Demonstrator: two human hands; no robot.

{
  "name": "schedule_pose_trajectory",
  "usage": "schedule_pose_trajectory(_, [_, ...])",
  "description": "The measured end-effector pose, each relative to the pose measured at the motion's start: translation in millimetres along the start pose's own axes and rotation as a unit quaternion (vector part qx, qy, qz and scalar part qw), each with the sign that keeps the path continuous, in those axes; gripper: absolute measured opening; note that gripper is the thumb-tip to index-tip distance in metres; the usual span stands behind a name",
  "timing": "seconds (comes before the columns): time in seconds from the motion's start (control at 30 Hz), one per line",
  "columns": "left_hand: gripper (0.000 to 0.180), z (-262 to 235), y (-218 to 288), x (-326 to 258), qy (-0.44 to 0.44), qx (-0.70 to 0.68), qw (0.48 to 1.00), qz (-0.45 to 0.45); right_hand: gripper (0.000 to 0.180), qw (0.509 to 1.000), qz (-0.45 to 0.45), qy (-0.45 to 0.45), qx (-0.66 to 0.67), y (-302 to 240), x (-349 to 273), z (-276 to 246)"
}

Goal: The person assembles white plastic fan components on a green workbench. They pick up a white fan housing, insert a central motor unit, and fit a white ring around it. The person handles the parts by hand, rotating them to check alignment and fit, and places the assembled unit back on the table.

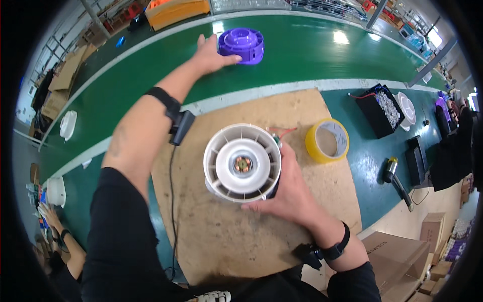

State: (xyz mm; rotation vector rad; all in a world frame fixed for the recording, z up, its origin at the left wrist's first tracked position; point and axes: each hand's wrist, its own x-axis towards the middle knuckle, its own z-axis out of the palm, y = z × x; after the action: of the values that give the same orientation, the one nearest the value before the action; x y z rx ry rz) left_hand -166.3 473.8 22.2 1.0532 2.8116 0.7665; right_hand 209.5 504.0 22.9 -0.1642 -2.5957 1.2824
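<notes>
— What sits to the right of the brown board (pixel 236 241)?
— A roll of yellow tape (pixel 327 140) lies at the board's right edge, flat on its side. Further right, a black tray (pixel 372 115) of small pale parts, and a white disc (pixel 406 108) just beside it.
— Anything lower down?
— A power screwdriver (pixel 394 177) lies on the surface, right of centre. Cardboard boxes (pixel 402 256) fill the lower right corner.
— And upper left?
— An orange crate (pixel 177 12) beyond the green belt (pixel 312 55).
</notes>
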Motion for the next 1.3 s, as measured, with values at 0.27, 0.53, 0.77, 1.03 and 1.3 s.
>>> schedule_pose_trajectory(0.27, [0.084,-102,-5,-193,-0.239,-0.331,0.912,0.036,0.127,0.995,-0.002,-0.016,0.098,4,1,1])
schedule_pose_trajectory(0.53, [0.128,-32,41,-326,-0.08,-0.379,0.917,0.1,0.119,0.995,-0.035,-0.012,0.095,-3,2,-2])
schedule_pose_trajectory(0.77, [0.121,-11,45,-318,-0.02,-0.395,0.914,0.097,0.12,0.989,-0.04,-0.053,0.13,-2,1,-10])
schedule_pose_trajectory(1.03, [0.116,-7,45,-317,-0.03,-0.493,0.862,0.112,0.12,0.986,-0.037,-0.07,0.144,-7,2,-9])
schedule_pose_trajectory(1.3, [0.114,-5,53,-315,-0.01,-0.528,0.842,0.113,0.126,0.992,-0.035,-0.05,0.111,-2,2,-7])
